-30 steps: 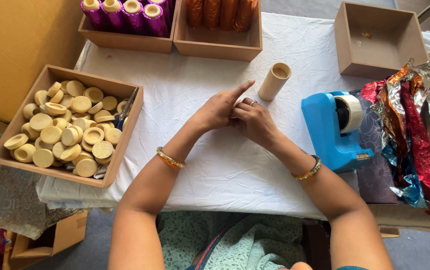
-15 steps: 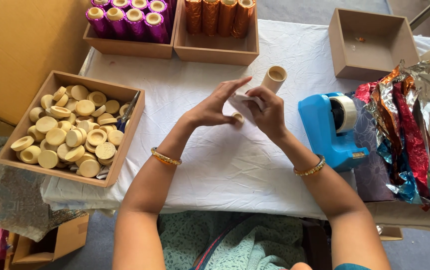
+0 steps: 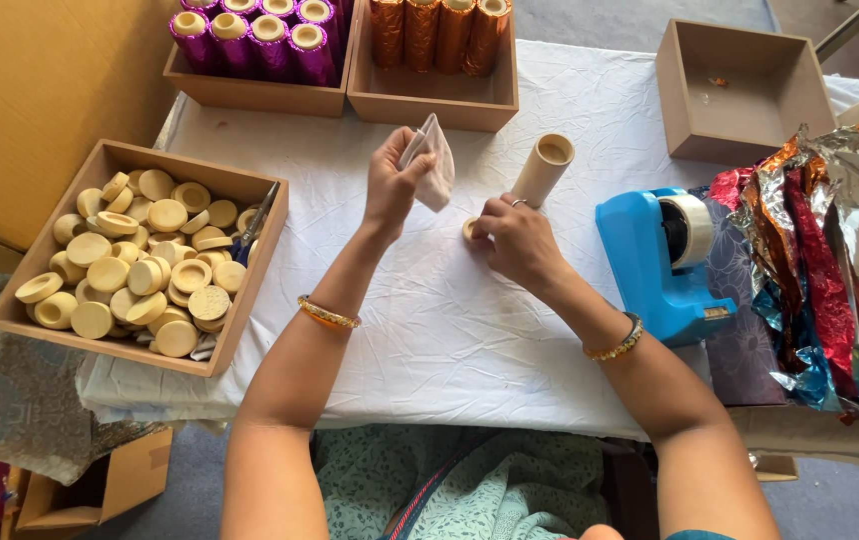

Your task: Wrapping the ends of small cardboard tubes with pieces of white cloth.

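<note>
White cloth (image 3: 470, 330) covered the worktable. Left hand (image 3: 393, 185) pinched a small pale sheet (image 3: 432, 160) aloft; right hand (image 3: 516, 236) closed round a round cap (image 3: 471, 229) on the cloth, beside the leaning cardboard tube (image 3: 543, 168). A nudge might topple that tube. Tray of caps (image 3: 140, 260) sat left, blue tape dispenser (image 3: 662, 255) right, neither obstructing.

Cap (image 3: 471, 229): mostly hidden under right hand (image 3: 516, 238). Purple tubes (image 3: 255, 30), orange tubes (image 3: 438, 25): tops cut off beyond tape dispenser (image 3: 665, 262).
</note>
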